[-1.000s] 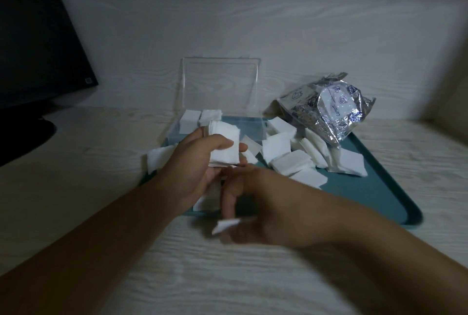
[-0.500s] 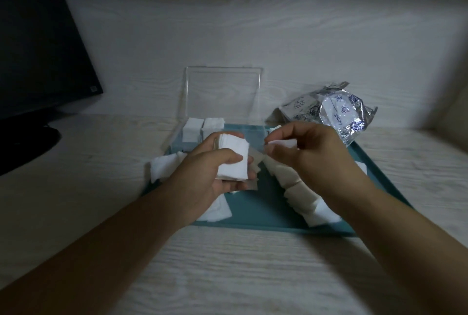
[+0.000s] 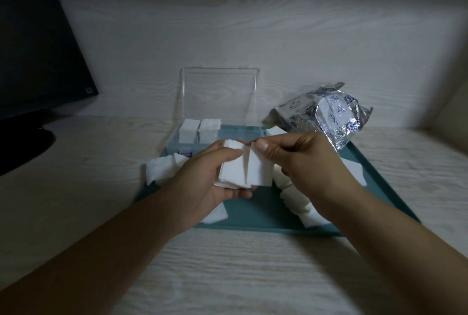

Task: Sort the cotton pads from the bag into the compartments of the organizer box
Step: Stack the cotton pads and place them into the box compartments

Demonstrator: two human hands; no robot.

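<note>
The left hand [image 3: 202, 178] cradles a stack of cotton pads [image 3: 240, 167] from below and the side: its thumb lies curled across the front of the stack and its fingers [image 3: 238, 194] wrap under the bottom edge, grasping it. The right hand [image 3: 301, 162] meets the stack from the other side, thumb and curled fingers [image 3: 272, 153] pinching the top corner of the frontmost pad, which stands slightly parted from the rest. The pads are white, square, thin and soft-looking, with a matte, fibrous surface.

Just beyond the fingers stands the organizer box [image 3: 215, 137], clear hard plastic with its flat lid [image 3: 219, 96] raised upright. Two neat piles of pads [image 3: 200, 128] fill its far-left compartments; the other compartments are partly hidden by the hands.

To the right of the right hand's knuckles and further back lies the bag [image 3: 326, 114], crinkled silvery foil with blue print, torn open at the top. Loose pads [image 3: 298, 203] lie scattered beneath both hands and at either side of them, some overlapping, on a smooth teal tray [image 3: 255, 216] with a low rim. The tray rests on a pale wood-grain desk [image 3: 228, 271]. Far off to the left of the left hand stands a dark monitor [image 3: 35, 48].
</note>
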